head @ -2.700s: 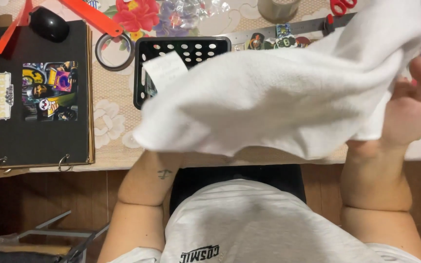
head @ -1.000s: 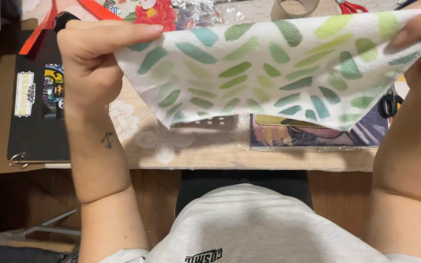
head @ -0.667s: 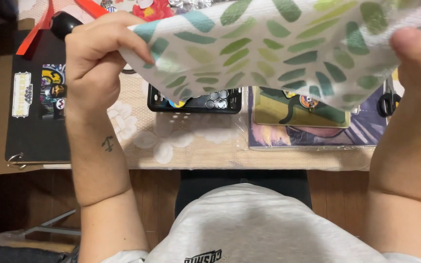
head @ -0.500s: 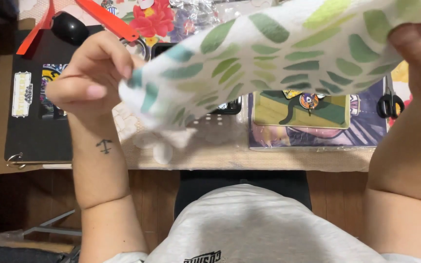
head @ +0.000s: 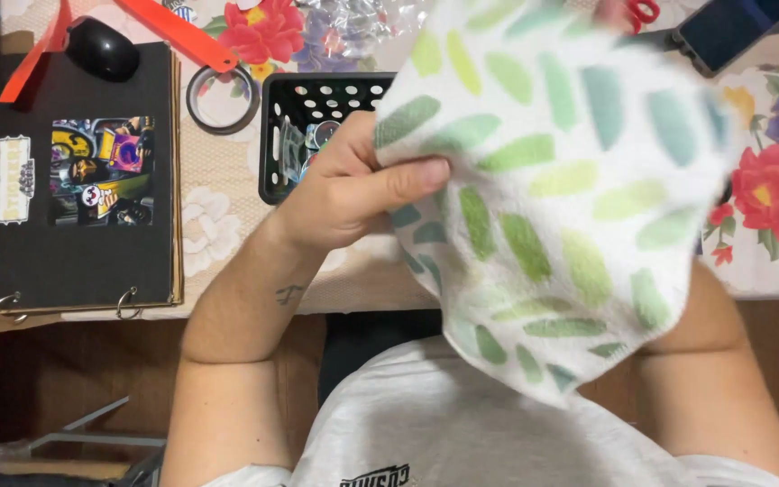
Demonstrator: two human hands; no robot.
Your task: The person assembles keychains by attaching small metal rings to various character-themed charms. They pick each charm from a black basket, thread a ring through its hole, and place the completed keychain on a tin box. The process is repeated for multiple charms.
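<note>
I hold up a white cloth [head: 570, 180] printed with green leaf shapes in front of my chest. My left hand [head: 353, 185] pinches its left edge, thumb on top, just above a black perforated basket [head: 272, 135] that holds small stickers or cards. My right hand is hidden behind the cloth; only its forearm [head: 696, 361] shows, rising under the lower right corner. The cloth covers most of the right half of the table.
A black ring-bound album [head: 83, 234] with a picture on its cover lies at the left, a black mouse [head: 101, 50] on its top. A tape roll [head: 223, 99], a red strip [head: 173, 32], a phone [head: 723, 32] and a floral tablecloth [head: 777, 180] are also there.
The cloth was turned from its plain white side to the leaf print. My left hand has moved right, bringing its edge toward the middle, and the cloth now hangs lower and closer.
</note>
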